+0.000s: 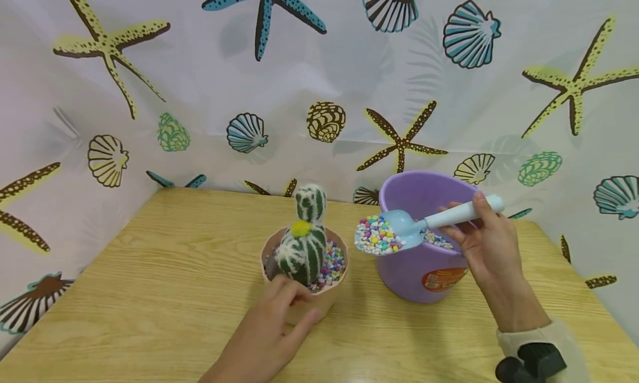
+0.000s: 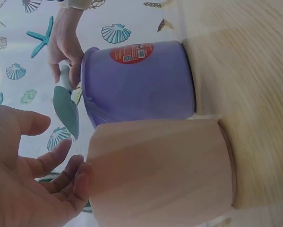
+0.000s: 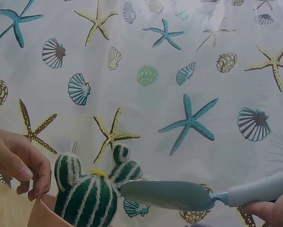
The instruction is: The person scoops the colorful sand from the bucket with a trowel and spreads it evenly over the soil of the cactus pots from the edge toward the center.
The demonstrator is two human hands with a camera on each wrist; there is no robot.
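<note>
1. Cactus (image 1: pixel 303 258), head view: found standing in a peach pot (image 1: pixel 326 302), just beyond the left hand's fingertips. Colored pebbles (image 1: pixel 333 264) are noted around its base, chiefly on the side toward the right hand; a greyish patch opposite cannot be identified.
2. Head view, left hand (image 1: pixel 274 325): fingers are loosely bent at the near rim, thumb held apart; nothing is seen to be gripped.
3. Head view, right hand (image 1: pixel 491 244): the handle of a light-blue scoop (image 1: pixel 411 230) is held between curled fingers and thumb. A heaped load (image 1: pixel 376 238) is carried on the blade, which lies between the two hands, apart from the pot. More pebbles (image 1: pixel 438 240) are seen in the purple bucket (image 1: pixel 399 275), below the right fingers.
4. Left wrist view: left fingertips are recorded at the pot's rim, with the thumb well clear. The bucket is seen beyond them, beside the pot. The scoop's load is hidden here.
5. Right wrist view: left fingertips are seen on the rim beside the cactus. The blade overlaps the cactus in sight; contact cannot be told from this angle.
6. Progress, as judged: planting and part of the filling are done; the carried load has yet to be tipped, and topping-up seems left.
</note>
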